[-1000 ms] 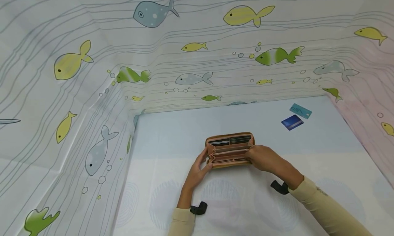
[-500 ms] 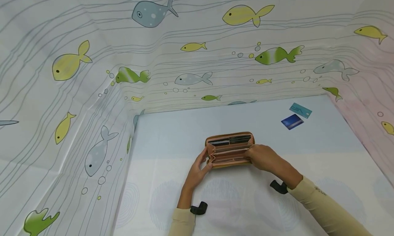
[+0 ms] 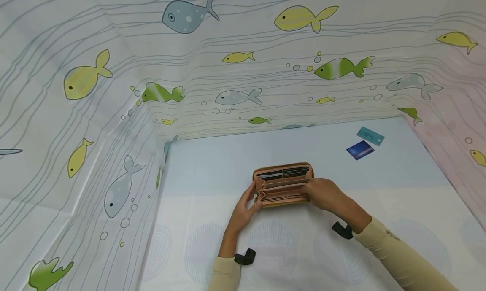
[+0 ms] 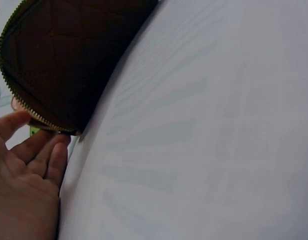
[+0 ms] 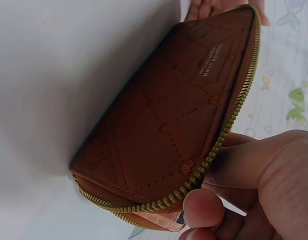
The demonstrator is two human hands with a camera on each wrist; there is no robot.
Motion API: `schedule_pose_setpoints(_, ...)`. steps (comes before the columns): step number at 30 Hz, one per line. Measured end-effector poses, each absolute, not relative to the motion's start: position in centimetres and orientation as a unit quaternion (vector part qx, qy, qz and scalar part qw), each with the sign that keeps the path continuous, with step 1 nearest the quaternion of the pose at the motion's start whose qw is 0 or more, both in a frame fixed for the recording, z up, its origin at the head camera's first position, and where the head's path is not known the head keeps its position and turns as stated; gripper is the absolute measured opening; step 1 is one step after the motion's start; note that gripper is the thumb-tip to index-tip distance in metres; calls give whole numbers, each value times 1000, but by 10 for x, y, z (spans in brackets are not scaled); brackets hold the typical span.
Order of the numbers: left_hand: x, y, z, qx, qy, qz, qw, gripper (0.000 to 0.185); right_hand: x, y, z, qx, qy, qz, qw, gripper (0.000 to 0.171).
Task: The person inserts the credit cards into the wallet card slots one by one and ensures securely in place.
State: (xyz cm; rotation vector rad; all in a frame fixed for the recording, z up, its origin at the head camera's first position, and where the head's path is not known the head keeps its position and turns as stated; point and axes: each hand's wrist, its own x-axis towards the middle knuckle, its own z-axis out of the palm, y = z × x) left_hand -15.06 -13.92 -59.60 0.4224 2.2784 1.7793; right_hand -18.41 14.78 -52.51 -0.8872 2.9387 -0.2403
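A brown quilted zip-around wallet (image 3: 284,184) stands unzipped on the table, its pink pleated compartments facing up and dark cards in the slots of its far panel. At its left end my left hand (image 3: 243,211) grips the edge, thumb on the near side and fingers at the far side. My right hand (image 3: 322,194) is at the right end, fingers curled over the zipped edge and partly inside; those inner fingertips are hidden in the head view. In the right wrist view, the wallet's outer cover (image 5: 169,105) shows stitching and small lettering, with a fingertip (image 5: 203,207) against the brass zip.
A blue card (image 3: 360,150) and a teal card (image 3: 371,136) lie close together at the table's back right. Fish-patterned sheeting (image 3: 243,76) rises behind and at both sides of the white table (image 3: 212,164). Black camera mounts (image 3: 245,257) sit on both wrists.
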Motion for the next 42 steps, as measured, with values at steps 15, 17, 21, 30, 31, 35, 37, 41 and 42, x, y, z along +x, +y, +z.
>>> schedule_pose_setpoints(15,-150,-139,-598,137,775,608,106,69,-183,151,-526,-293,951,-91,33,13)
schedule_pose_setpoints(17,-149,-139,-598,135,775,609,107,69,-183,153,-526,-301,947,-103,35,13)
schedule_pose_setpoints(21,-149,-138,-597,136,773,611,108,70,-183,159,-523,-307,940,-140,49,11)
schedule_pose_setpoints(30,-150,-139,-597,142,777,606,101,69,-191,186,-507,-289,928,-233,44,22)
schedule_pose_setpoints(31,-151,-138,-597,141,777,605,100,69,-193,190,-507,-283,929,-234,39,22)
schedule_pose_setpoints(35,-153,-138,-607,133,778,606,98,70,-203,210,-508,-250,941,-226,37,20)
schedule_pose_setpoints(37,-155,-139,-617,129,778,607,98,70,-210,222,-510,-232,945,-225,42,18)
schedule_pose_setpoints(41,-157,-140,-635,119,780,608,90,69,-228,249,-516,-199,952,-227,54,18)
schedule_pose_setpoints(42,-157,-140,-637,119,781,607,87,69,-234,255,-518,-193,953,-226,57,18)
